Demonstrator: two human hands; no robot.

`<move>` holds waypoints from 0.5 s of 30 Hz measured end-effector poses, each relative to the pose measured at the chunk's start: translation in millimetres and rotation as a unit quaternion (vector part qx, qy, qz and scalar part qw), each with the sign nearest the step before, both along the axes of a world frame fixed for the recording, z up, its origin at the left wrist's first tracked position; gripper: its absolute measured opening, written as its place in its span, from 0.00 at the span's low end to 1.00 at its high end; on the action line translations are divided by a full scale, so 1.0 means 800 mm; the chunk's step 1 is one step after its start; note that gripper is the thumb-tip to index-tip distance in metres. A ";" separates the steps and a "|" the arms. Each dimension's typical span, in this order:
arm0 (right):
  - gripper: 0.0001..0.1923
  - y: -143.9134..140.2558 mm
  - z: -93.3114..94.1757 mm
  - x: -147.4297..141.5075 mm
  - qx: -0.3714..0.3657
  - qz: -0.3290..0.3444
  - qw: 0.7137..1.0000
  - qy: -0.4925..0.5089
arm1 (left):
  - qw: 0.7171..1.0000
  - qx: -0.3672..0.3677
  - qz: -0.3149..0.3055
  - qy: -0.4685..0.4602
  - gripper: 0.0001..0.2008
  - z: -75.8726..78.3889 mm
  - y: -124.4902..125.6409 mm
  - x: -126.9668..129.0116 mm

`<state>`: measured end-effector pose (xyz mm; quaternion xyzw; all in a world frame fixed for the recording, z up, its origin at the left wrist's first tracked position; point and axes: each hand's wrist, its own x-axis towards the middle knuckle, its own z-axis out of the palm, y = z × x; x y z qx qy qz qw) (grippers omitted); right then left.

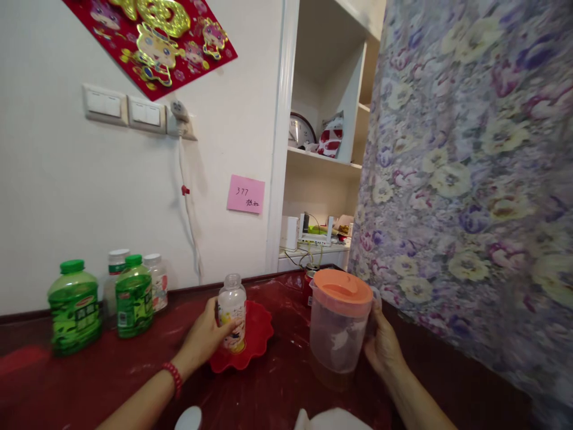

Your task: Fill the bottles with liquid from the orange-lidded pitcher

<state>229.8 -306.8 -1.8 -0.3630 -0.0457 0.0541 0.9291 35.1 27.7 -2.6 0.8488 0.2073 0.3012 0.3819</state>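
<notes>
My left hand (213,331) is wrapped round a clear bottle (232,310) with a printed cartoon pattern and an uncapped mouth. The bottle stands upright at a red scalloped plate (259,331); whether it rests on the plate I cannot tell. On the right, my right hand (382,340) grips the handle of a translucent plastic pitcher (335,337) with an orange lid (342,289). The pitcher is upright, and its handle is partly hidden by my fingers. A white round cap (188,418) lies near the front edge of the view.
Two green bottles (75,310) and two white-capped jars (156,280) stand at the left by the wall. A red can (308,288) is behind the pitcher. At the bottom sits a white object (335,419), cut off. A floral curtain (461,179) hangs at the right.
</notes>
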 end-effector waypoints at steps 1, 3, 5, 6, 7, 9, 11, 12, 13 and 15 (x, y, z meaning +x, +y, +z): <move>0.23 0.002 0.003 -0.001 0.009 -0.003 1.000 0.011 | 1.000 0.000 0.000 0.002 0.31 0.000 -0.001 -0.001; 0.23 0.006 0.010 -0.002 0.013 -0.015 1.000 0.020 | 1.000 0.000 0.001 0.012 0.31 0.001 -0.003 -0.002; 0.24 0.010 0.017 -0.004 0.010 -0.022 1.000 0.014 | 1.000 0.000 0.004 0.019 0.31 0.002 -0.005 -0.004; 0.24 0.013 0.021 -0.004 0.010 -0.023 1.000 0.009 | 1.000 0.000 0.005 0.020 0.30 0.003 -0.006 -0.004; 0.25 0.016 0.024 -0.005 0.009 -0.023 1.000 0.004 | 1.000 -0.002 0.006 0.018 0.30 0.003 -0.008 -0.005; 0.25 0.021 0.032 -0.005 0.005 -0.022 1.000 -0.005 | 1.000 -0.009 0.005 0.012 0.29 0.004 -0.010 -0.006; 0.25 0.027 0.043 -0.004 -0.001 -0.019 1.000 -0.012 | 1.000 -0.017 -0.001 0.009 0.28 0.006 -0.013 -0.007; 0.25 0.030 0.049 -0.004 -0.005 -0.017 1.000 -0.016 | 1.000 -0.019 -0.004 0.009 0.28 0.007 -0.014 -0.008; 0.25 0.033 0.057 -0.003 -0.010 -0.018 0.999 -0.024 | 1.000 -0.021 -0.006 0.012 0.27 0.008 -0.015 -0.009; 0.25 0.040 0.075 -0.004 -0.041 -0.031 0.996 -0.074 | 1.000 -0.021 -0.005 0.015 0.27 0.010 -0.018 -0.011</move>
